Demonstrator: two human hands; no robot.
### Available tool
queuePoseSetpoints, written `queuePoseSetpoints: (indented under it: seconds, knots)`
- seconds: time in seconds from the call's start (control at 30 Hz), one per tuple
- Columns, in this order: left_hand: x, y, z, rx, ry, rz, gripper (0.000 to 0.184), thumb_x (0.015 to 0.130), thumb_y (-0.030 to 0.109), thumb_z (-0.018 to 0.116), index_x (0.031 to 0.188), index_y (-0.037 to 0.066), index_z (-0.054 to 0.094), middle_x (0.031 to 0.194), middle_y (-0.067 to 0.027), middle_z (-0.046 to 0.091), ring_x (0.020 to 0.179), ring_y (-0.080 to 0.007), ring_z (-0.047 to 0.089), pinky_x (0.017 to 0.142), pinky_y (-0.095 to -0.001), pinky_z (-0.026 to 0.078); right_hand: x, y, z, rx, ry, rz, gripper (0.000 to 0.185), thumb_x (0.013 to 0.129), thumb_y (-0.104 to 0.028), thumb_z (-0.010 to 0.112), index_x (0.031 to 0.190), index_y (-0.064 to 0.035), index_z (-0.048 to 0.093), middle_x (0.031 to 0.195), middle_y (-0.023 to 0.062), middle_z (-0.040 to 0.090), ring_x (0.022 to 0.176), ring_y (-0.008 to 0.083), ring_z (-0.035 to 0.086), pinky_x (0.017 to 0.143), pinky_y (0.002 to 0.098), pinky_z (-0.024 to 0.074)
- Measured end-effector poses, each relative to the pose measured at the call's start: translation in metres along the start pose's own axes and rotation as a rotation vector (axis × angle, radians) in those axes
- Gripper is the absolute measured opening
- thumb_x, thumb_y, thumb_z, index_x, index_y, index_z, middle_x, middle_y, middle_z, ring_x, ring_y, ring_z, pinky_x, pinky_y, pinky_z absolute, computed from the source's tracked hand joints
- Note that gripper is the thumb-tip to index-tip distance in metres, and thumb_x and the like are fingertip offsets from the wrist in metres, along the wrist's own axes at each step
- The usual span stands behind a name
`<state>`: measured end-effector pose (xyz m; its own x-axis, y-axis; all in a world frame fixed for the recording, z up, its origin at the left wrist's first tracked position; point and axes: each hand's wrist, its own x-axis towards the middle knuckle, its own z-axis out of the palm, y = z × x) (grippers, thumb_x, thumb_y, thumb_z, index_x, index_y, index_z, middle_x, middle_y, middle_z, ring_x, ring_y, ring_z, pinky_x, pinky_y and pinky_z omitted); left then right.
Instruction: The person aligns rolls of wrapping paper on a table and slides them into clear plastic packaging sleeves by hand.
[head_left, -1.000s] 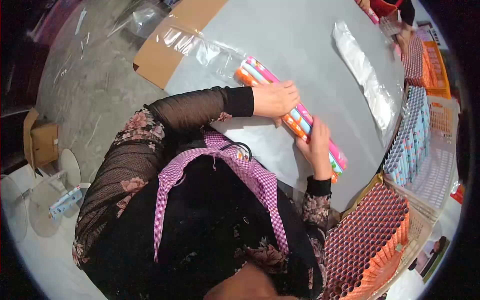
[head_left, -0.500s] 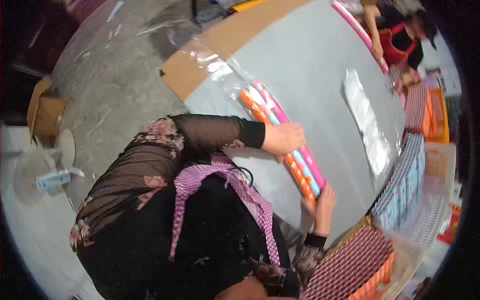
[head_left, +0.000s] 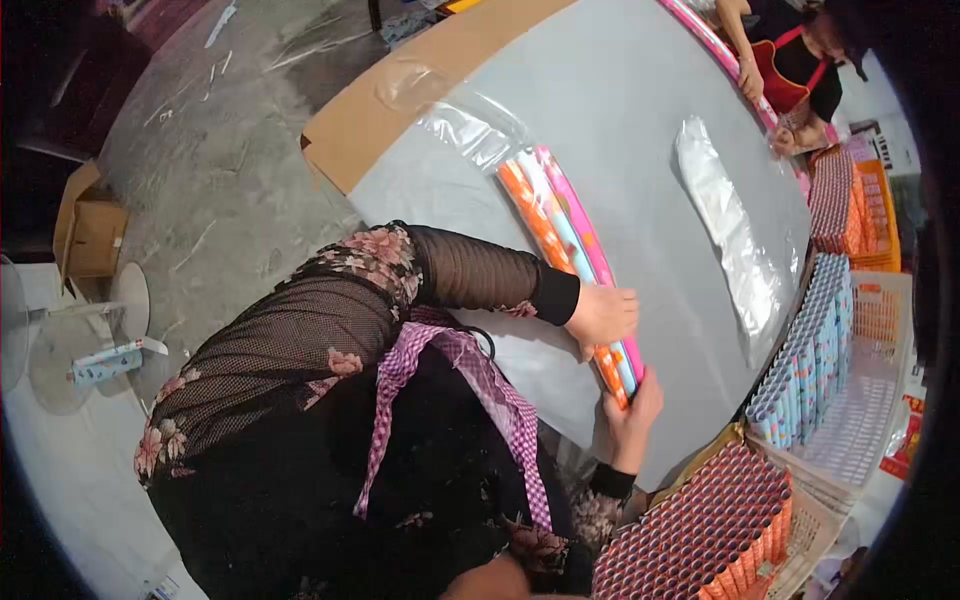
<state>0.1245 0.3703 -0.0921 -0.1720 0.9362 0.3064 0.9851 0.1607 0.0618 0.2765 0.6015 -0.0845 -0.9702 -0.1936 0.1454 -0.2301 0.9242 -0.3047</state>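
Orange, light blue and pink patterned paper rolls (head_left: 552, 222) lie side by side on the grey tabletop, their far ends at the mouth of a clear plastic sleeve (head_left: 470, 130). My left hand (head_left: 604, 316) is closed over the rolls near their lower end, thumb on one side and fingers across the top. Just below it, my right hand (head_left: 634, 412) grips the lower ends, with the fingers partly hidden. How far the sleeve reaches along the rolls I cannot tell. A stack of flat clear plastic sleeves (head_left: 728, 232) lies to the right.
Along the right edge stand baskets of packed rolls: red-patterned (head_left: 690, 525), light blue (head_left: 805, 350) and orange (head_left: 840, 205). Across the table a co-worker (head_left: 790, 75) handles a long pink roll (head_left: 712, 42). Brown cardboard (head_left: 365, 135) borders the table's left side.
My left hand has slid down along the rolls, closer to my right hand. The co-worker's hands have shifted a little, and the camera view has moved slightly.
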Motion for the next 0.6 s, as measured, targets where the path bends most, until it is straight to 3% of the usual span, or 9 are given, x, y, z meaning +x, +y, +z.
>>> queuePoseSetpoints:
  seconds: [0.17, 0.23, 0.3, 0.37, 0.4, 0.47, 0.5, 0.6]
  knots:
    - [0.004, -0.007, 0.010, 0.019, 0.061, 0.011, 0.063, 0.060, 0.058, 0.077, 0.087, 0.002, 0.062, 0.087, -0.0071, 0.060, 0.091, -0.0234, 0.057, 0.083, -0.0340, 0.040, 0.064, -0.034, 0.015, 0.058, -0.020, -0.055, 0.069, 0.072, -0.022, 0.076, 0.131, 0.0004, 0.048, 0.110, 0.0200, 0.058, 0.100, 0.0416, 0.053, 0.089, 0.0471, 0.0434]
    - [0.004, -0.011, 0.011, 0.034, 0.086, -0.081, 0.062, 0.061, 0.056, 0.075, 0.087, 0.001, 0.062, 0.087, -0.0087, 0.060, 0.090, -0.0242, 0.057, 0.083, -0.0334, 0.040, 0.080, -0.038, 0.025, 0.037, 0.042, -0.119, 0.067, 0.066, -0.022, 0.080, 0.121, 0.0026, 0.051, 0.106, 0.0183, 0.058, 0.099, 0.0392, 0.054, 0.086, 0.0464, 0.0431]
    - [-0.002, -0.017, 0.000, -0.107, 0.022, -0.115, 0.062, 0.059, 0.048, 0.078, 0.092, -0.001, 0.061, 0.090, -0.0107, 0.061, 0.093, -0.0260, 0.058, 0.085, -0.0352, 0.041, 0.086, -0.045, 0.026, 0.015, 0.047, -0.116, 0.068, 0.067, -0.024, 0.080, 0.122, 0.0030, 0.051, 0.108, 0.0177, 0.058, 0.100, 0.0381, 0.054, 0.087, 0.0456, 0.0429]
    - [-0.008, -0.016, -0.007, -0.208, 0.058, -0.141, 0.067, 0.054, 0.043, 0.082, 0.098, -0.003, 0.061, 0.095, -0.0116, 0.062, 0.096, -0.0276, 0.058, 0.088, -0.0387, 0.042, 0.087, -0.052, 0.021, 0.012, 0.048, -0.118, 0.069, 0.068, -0.023, 0.079, 0.125, 0.0030, 0.051, 0.109, 0.0170, 0.059, 0.100, 0.0377, 0.054, 0.088, 0.0456, 0.0428]
    - [-0.012, -0.011, -0.018, -0.165, 0.009, -0.146, 0.077, 0.050, 0.041, 0.085, 0.107, -0.005, 0.058, 0.105, -0.0151, 0.060, 0.103, -0.0315, 0.056, 0.095, -0.0430, 0.041, 0.085, -0.049, 0.023, 0.034, 0.050, -0.114, 0.071, 0.067, -0.023, 0.078, 0.128, 0.0027, 0.051, 0.110, 0.0161, 0.059, 0.100, 0.0372, 0.055, 0.087, 0.0460, 0.0430]
    - [-0.027, -0.011, -0.031, -0.096, 0.125, -0.148, 0.098, 0.045, 0.044, 0.087, 0.123, -0.004, 0.051, 0.124, -0.0197, 0.052, 0.120, -0.0383, 0.048, 0.106, -0.0499, 0.036, 0.081, -0.050, 0.023, 0.032, 0.051, -0.095, 0.069, 0.068, -0.022, 0.077, 0.128, 0.0018, 0.051, 0.110, 0.0176, 0.060, 0.100, 0.0384, 0.054, 0.087, 0.0465, 0.0437]
    - [-0.033, -0.012, -0.042, -0.109, 0.058, -0.166, 0.104, 0.042, 0.046, 0.087, 0.126, -0.002, 0.050, 0.129, -0.0199, 0.051, 0.126, -0.0390, 0.046, 0.107, -0.0529, 0.034, 0.078, -0.050, 0.023, 0.039, 0.048, -0.099, 0.068, 0.069, -0.021, 0.075, 0.128, 0.0010, 0.050, 0.111, 0.0190, 0.060, 0.100, 0.0396, 0.054, 0.086, 0.0470, 0.0444]
    - [-0.057, -0.030, -0.047, -0.008, -0.067, -0.238, 0.110, 0.046, 0.055, 0.085, 0.132, -0.002, 0.047, 0.132, -0.0191, 0.052, 0.130, -0.0377, 0.045, 0.108, -0.0549, 0.032, 0.073, -0.055, 0.018, 0.032, 0.031, -0.024, 0.072, 0.068, -0.022, 0.075, 0.130, 0.0026, 0.048, 0.114, 0.0194, 0.059, 0.100, 0.0401, 0.054, 0.088, 0.0478, 0.0439]
